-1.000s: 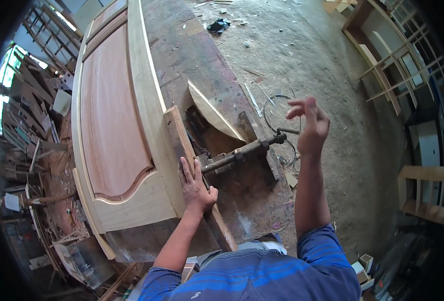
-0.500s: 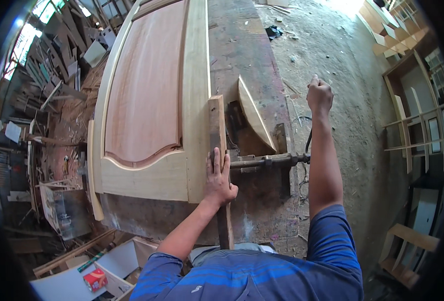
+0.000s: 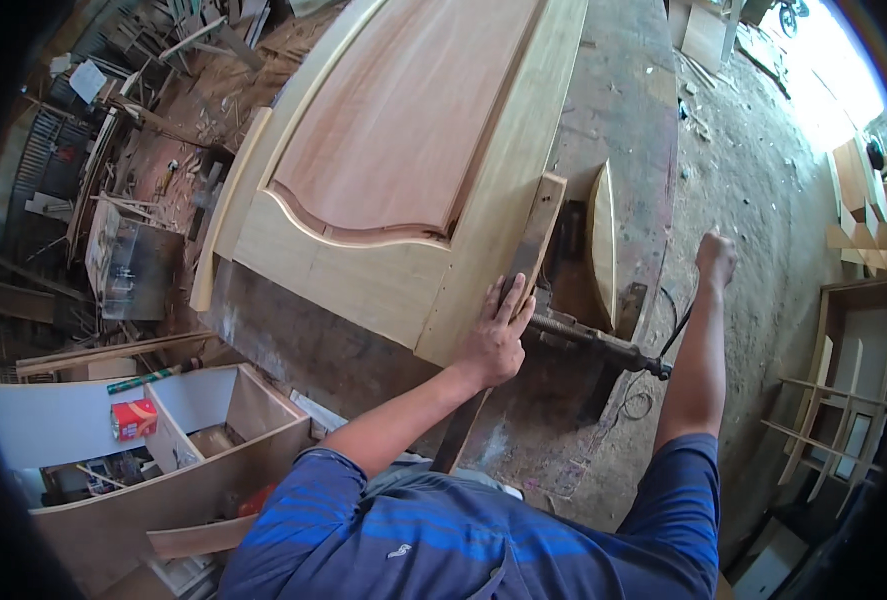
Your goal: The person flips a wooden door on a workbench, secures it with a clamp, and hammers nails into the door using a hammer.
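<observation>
Fingers (image 3: 512,294) of the left hand (image 3: 488,350) lie spread on a wooden batten (image 3: 541,225) beside the panelled door (image 3: 383,130), upper centre; the right hand (image 3: 716,258), right of centre, is curled closed, its grip on the crank handle (image 3: 677,332) hidden. Steady palm pressure and smooth, even cranking should limit slipping.

Daylight overexposes the upper-right corner. Wooden panel (image 3: 393,130): evenly lit, soft shadow along its moulding. Fisheye rim: black, edges curved.
</observation>
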Tool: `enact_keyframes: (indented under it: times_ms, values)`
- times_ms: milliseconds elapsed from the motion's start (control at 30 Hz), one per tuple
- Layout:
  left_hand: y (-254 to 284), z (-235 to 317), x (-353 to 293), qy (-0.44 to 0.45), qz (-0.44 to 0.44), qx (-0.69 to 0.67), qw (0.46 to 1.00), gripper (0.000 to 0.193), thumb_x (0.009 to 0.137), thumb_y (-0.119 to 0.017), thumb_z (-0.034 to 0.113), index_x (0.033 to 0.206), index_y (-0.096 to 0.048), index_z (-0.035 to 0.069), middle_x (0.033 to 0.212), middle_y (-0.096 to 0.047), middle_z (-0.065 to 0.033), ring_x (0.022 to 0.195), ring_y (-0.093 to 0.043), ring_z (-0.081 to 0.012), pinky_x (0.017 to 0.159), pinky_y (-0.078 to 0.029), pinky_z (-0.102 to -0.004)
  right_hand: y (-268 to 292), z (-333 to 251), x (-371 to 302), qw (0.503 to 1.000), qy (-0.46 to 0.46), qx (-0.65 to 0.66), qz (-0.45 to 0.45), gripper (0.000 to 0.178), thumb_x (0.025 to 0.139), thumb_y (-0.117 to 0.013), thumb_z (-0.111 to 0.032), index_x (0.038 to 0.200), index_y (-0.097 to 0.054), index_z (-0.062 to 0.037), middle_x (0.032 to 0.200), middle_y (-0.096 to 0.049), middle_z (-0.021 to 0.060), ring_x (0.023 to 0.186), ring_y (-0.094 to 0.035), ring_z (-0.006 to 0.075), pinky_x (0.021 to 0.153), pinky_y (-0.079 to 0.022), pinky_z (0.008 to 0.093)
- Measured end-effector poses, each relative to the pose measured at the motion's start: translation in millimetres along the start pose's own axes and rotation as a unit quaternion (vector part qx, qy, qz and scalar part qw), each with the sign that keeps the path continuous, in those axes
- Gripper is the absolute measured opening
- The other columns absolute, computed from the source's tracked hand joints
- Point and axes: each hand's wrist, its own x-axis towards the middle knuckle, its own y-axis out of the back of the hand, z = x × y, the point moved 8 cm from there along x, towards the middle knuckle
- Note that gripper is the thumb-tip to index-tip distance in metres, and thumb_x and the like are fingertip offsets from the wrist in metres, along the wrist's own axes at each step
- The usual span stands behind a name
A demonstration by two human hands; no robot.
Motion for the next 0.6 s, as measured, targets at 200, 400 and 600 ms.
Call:
enact_keyframes:
  times_ms: [200, 400, 600]
  values:
    - [-10, -2, 3, -0.003, -0.001, -0.014, 1.000, 0.074, 0.086, -0.063, 0.012, 0.158, -0.052, -0.002, 0.178, -0.019, -0.0257, 0.161, -0.020, -0.0559, 0.133, -0.022, -0.0608, -41, 20, 39, 0.996, -0.008, -0.084, -0.014, 0.069, 0.108, -0.047, -0.056, 0.136, -0.072, 0.0024, 0.143, -0.066, 0.0301, 0.136, -0.062, 0.0479, 0.113, -0.049, 0.0559]
    - [-10, -3, 4, 0.002, -0.001, -0.032, 0.999, 0.073, 0.086, -0.064, 0.008, 0.157, -0.053, -0.001, 0.178, -0.021, -0.0253, 0.161, -0.020, -0.0553, 0.133, -0.022, -0.0603, -61, 7, 8, 0.996, -0.051, -0.074, -0.026, 0.073, 0.109, -0.043, -0.059, 0.138, -0.071, 0.0010, 0.148, -0.064, 0.0285, 0.141, -0.059, 0.0483, 0.116, -0.044, 0.0581]
    - [-6, -3, 6, 0.010, -0.009, -0.054, 0.998, 0.070, 0.085, -0.065, 0.006, 0.154, -0.058, 0.001, 0.178, -0.020, -0.0250, 0.163, -0.018, -0.0525, 0.133, -0.022, -0.0583, -106, 15, 23, 0.989, -0.065, -0.091, -0.101, 0.086, 0.109, -0.030, -0.069, 0.147, -0.065, 0.0003, 0.157, -0.057, 0.0265, 0.148, -0.052, 0.0445, 0.122, -0.039, 0.0575]
